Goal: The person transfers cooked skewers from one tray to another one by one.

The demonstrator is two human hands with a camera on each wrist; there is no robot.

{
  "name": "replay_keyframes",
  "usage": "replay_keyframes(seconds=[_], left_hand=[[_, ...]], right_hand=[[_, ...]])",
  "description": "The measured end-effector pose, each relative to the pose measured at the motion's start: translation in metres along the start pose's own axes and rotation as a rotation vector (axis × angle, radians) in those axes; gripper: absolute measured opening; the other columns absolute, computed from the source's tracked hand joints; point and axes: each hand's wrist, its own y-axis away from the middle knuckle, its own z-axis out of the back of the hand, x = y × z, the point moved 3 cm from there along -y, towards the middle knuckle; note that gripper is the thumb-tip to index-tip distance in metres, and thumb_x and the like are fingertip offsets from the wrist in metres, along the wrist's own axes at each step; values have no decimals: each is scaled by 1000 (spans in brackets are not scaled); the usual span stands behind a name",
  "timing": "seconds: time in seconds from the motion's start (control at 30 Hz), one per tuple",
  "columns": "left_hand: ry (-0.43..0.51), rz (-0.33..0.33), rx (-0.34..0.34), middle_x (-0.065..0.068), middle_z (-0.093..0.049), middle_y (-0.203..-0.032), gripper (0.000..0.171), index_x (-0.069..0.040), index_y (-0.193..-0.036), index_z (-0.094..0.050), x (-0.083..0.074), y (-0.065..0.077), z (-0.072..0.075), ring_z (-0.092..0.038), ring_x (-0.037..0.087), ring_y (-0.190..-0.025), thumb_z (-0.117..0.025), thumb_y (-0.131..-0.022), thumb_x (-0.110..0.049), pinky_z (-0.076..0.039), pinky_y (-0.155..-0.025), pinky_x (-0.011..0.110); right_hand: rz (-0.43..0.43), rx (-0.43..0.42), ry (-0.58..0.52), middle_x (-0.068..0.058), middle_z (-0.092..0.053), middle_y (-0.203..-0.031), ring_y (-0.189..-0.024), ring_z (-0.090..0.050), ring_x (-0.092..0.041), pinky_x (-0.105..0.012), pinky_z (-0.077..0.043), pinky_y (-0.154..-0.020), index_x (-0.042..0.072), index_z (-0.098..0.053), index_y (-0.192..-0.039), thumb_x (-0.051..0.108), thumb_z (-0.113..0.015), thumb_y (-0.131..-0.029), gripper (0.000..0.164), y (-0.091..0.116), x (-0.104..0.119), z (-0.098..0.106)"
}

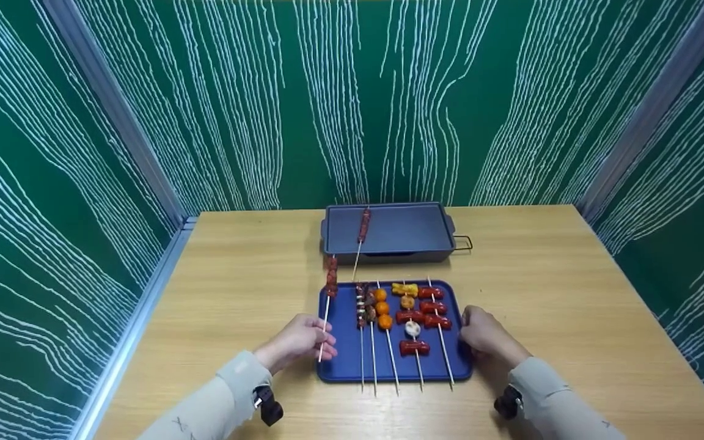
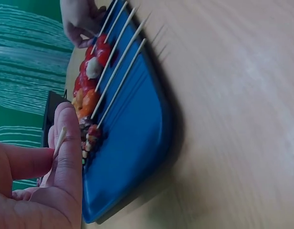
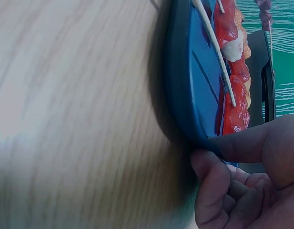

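Observation:
My left hand (image 1: pixel 303 341) pinches the bare lower end of a meat skewer (image 1: pixel 332 278) between thumb and fingers. The skewer's reddish chunks point away, over the left edge of the blue tray (image 1: pixel 343 366). In the left wrist view the stick (image 2: pixel 60 141) shows between thumb and forefinger. My right hand (image 1: pixel 485 333) pinches the tray's right rim, thumb on top and curled fingers below. On the tray lie a skewer of orange balls (image 1: pixel 383 308), a red sausage skewer (image 1: pixel 432 307), a mixed skewer (image 1: pixel 414 348) and two thin dark ones at the left.
Behind the tray stands a dark grey grill box (image 1: pixel 413 229) with a wire handle (image 1: pixel 464 242) on its right. One meat skewer (image 1: pixel 364 226) lies across its top, stick overhanging the front. Green walls with white lines (image 1: pixel 376 98) surround the wooden table (image 1: pixel 236 263).

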Motion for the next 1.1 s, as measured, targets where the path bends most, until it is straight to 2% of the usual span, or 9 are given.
replay_keyframes(seconds=[0.27,0.43,0.57,0.8,1.1], left_hand=[[-21,28,2,20,-68,-100,25,16,-125,-53,13,3,-4,-73,20,-74,-48,-101,12,-70,-73,31],[-12,35,-2,16,-66,-96,24,16,-123,-54,19,2,-10,-73,21,-74,-48,-100,14,-71,-72,32],[-7,37,-3,18,-67,-96,23,15,-121,-55,21,1,-17,-73,22,-73,-48,-99,14,-71,-73,33],[1,47,15,17,-68,-94,20,14,-119,-55,27,-1,-25,-74,20,-70,-49,-100,14,-70,-68,30],[-2,78,25,19,-69,-97,22,15,-119,-58,27,-3,-34,-74,20,-71,-47,-100,14,-71,-72,32]], right_hand=[[-11,8,-15,-10,-54,-75,-47,-50,-14,-21,-43,-38,3,-49,-91,-7,-56,-82,15,-1,1,0],[-3,11,-30,-11,-54,-76,-47,-50,-14,-21,-43,-38,3,-49,-91,-7,-55,-82,15,0,2,1],[-13,16,-25,-11,-55,-76,-47,-51,-14,-21,-44,-38,3,-49,-92,-7,-55,-83,15,0,1,0],[6,7,-36,-8,-50,-72,-42,-46,-10,-18,-37,-37,4,-47,-88,-8,-54,-81,15,1,1,-3],[5,3,-20,-10,-53,-74,-44,-48,-12,-19,-39,-37,3,-48,-89,-8,-54,-82,14,1,2,0]])
